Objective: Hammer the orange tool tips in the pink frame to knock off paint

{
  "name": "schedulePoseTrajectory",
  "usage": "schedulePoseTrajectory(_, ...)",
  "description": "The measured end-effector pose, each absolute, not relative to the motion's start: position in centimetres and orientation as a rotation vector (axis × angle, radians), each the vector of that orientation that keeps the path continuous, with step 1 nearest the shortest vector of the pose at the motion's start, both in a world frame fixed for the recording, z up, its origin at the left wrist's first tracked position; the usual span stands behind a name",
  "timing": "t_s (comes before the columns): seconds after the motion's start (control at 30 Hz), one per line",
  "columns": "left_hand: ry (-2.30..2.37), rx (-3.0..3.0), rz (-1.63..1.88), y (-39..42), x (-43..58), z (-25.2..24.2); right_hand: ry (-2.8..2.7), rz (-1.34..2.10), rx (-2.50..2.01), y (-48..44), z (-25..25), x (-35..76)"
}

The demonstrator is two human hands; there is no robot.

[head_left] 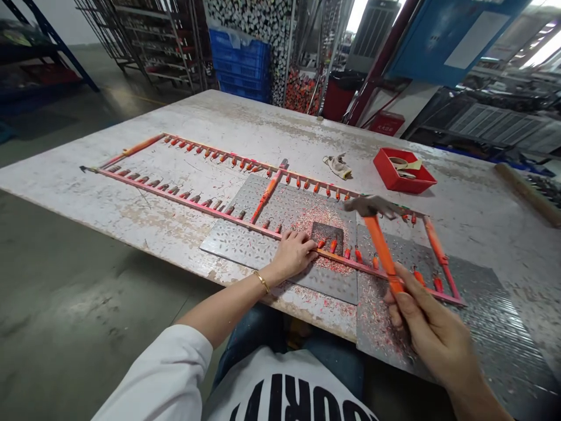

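My right hand grips the orange handle of a claw hammer, whose metal head is raised over the right part of a long frame. My left hand is closed over the near rail of that painted metal frame, fingers wrapped on it. Rows of small hooked pegs, orange on the right and greyer at the left, line both long rails. Just right of my left hand, several orange pegs lie over a small dark metal block. Paint flakes are scattered around the block.
Grey textured mats lie under the frame on a worn white table. Beyond it are a crumpled glove and a red box holding tape rolls. Blue crates and racks stand behind. A brown tube lies at right.
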State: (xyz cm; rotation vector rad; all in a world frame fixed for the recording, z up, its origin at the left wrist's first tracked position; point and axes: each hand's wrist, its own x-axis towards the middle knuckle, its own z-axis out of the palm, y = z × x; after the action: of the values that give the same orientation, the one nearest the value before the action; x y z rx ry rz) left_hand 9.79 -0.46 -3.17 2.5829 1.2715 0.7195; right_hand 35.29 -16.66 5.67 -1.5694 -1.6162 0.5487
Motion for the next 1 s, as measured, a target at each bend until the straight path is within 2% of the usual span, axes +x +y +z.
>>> schedulePoseTrajectory(0.1,1.275,2.58,0.716,-0.5,9.8,-3.2,-1.662,0.464,-1.576,-16.4,4.3,34.5)
schedulePoseTrajectory(0.23,1.274,2.582,0.717,-0.5,9.8,-3.2,-1.705,0.824,-1.748,-15.8,1.7,34.4)
schedulePoseTrajectory(0.33,1.277,2.596,0.711,-0.5,9.8,-3.1,-1.575,0.923,-1.748,-16.5,2.6,34.9)
schedulePoseTrajectory(0.47,1.288,2.597,0.702,-0.5,9.8,-3.1,-1.527,0.557,-1.561,-17.8,5.1,34.6)
schedulePoseTrajectory(0.57,1.278,2.591,0.706,-0.5,9.8,-3.3,-1.572,0.4,-1.538,-17.6,4.6,33.8)
schedulePoseTrajectory(0.73,1.271,2.603,0.716,-0.5,9.8,-3.4,-1.689,0.813,-1.725,-16.3,1.4,33.7)
schedulePoseTrajectory(0.8,1.27,2.612,0.715,-0.5,9.8,-3.3,-1.614,0.856,-1.748,-16.6,1.8,34.1)
schedulePoseTrajectory(0.9,1.282,2.619,0.713,-0.6,9.8,-3.2,-1.592,0.719,-1.664,-17.6,3.7,34.5)
schedulePoseTrajectory(1.0,1.287,2.615,0.713,-0.7,9.8,-3.2,-1.585,0.356,-1.546,-18.0,4.6,34.2)
